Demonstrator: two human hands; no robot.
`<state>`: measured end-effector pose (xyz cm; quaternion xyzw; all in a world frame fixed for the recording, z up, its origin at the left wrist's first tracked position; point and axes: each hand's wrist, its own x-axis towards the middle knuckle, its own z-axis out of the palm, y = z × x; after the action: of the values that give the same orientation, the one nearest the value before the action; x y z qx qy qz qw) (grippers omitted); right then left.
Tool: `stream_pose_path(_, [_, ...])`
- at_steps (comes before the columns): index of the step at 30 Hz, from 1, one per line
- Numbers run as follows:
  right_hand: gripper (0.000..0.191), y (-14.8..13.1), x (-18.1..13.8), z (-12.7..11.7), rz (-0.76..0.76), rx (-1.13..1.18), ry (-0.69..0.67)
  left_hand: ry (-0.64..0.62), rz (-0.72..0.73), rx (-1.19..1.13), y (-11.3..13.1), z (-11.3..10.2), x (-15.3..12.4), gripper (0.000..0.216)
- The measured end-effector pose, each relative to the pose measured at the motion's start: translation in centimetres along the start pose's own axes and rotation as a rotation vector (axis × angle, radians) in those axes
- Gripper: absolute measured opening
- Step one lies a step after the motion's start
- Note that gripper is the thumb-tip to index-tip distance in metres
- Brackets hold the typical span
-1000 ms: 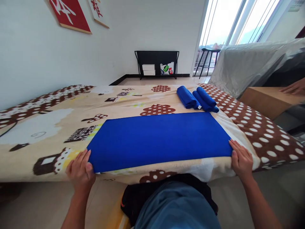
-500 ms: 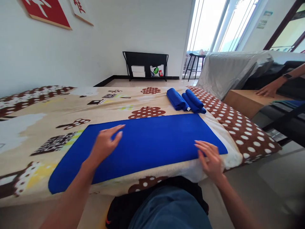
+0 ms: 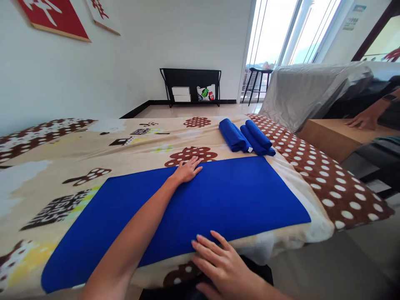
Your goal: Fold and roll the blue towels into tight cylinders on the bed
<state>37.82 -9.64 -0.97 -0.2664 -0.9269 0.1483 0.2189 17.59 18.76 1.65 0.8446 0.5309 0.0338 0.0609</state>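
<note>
A flat blue towel (image 3: 193,208) lies spread across a patterned blanket (image 3: 93,141) on a bed. My left hand (image 3: 187,170) rests flat on the towel's far edge, near its middle, fingers stretched out. At the towel's near edge my right hand (image 3: 223,266) lies with fingers spread, its fingertips touching the cloth. Neither hand holds anything. Two rolled blue towels (image 3: 245,136) sit side by side beyond the flat one, to the right.
Another person's hand (image 3: 362,121) rests on a brown box (image 3: 331,135) at the right, beside furniture under a grey plastic cover (image 3: 306,89). A black shelf (image 3: 190,85) stands against the far wall. Bare floor lies to the right of the bed.
Both hands left the towel's near corners. My left hand slid forward to the far edge; my right hand moved left along the near edge. The view shifted right and closer.
</note>
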Motion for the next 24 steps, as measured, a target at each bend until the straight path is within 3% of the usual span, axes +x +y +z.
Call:
stream_pose_path(3, [0.038, 2.2, 0.1, -6.7, 0.021, 0.056, 0.044, 0.046, 0.012, 0.01, -0.1, 0.3, -0.2, 0.058])
stream_pose_path(5, [0.031, 5.9, 1.0, -11.6, 0.146, -0.043, 0.225, 0.084, 0.008, 0.022, 0.0, 0.7, -0.5, 0.057])
stream_pose_path(8, [0.036, 15.1, 3.1, -17.7, 0.375, -0.271, 0.451, 0.137, 0.012, 0.036, 0.1, 1.1, -0.8, 0.055])
stream_pose_path(10, [0.054, 22.0, 4.3, -19.8, 0.593, -0.48, 0.56, 0.166, 0.023, 0.033, 0.0, 1.0, -1.0, 0.054])
stream_pose_path(12, [0.07, 28.1, 4.5, -20.3, 0.791, -0.617, 0.529, 0.181, 0.032, 0.021, -0.1, 0.9, -1.1, 0.053])
stream_pose_path(16, [0.066, 35.8, 2.4, -18.6, 0.937, -0.681, 0.38, 0.177, 0.031, 0.003, -0.4, 0.7, -1.1, 0.052])
stream_pose_path(19, [0.076, 38.4, 0.4, -17.2, 0.962, -0.671, 0.423, 0.175, 0.033, -0.006, -0.6, 0.8, -1.0, 0.052])
stream_pose_path(22, [0.09, 39.6, -0.3, -16.6, 0.975, -0.674, 0.466, 0.19, 0.036, -0.016, -0.8, 1.0, -0.9, 0.052])
stream_pose_path(24, [0.089, 40.1, -0.3, -16.5, 0.982, -0.692, 0.467, 0.204, 0.037, -0.014, -1.0, 1.2, -0.8, 0.052])
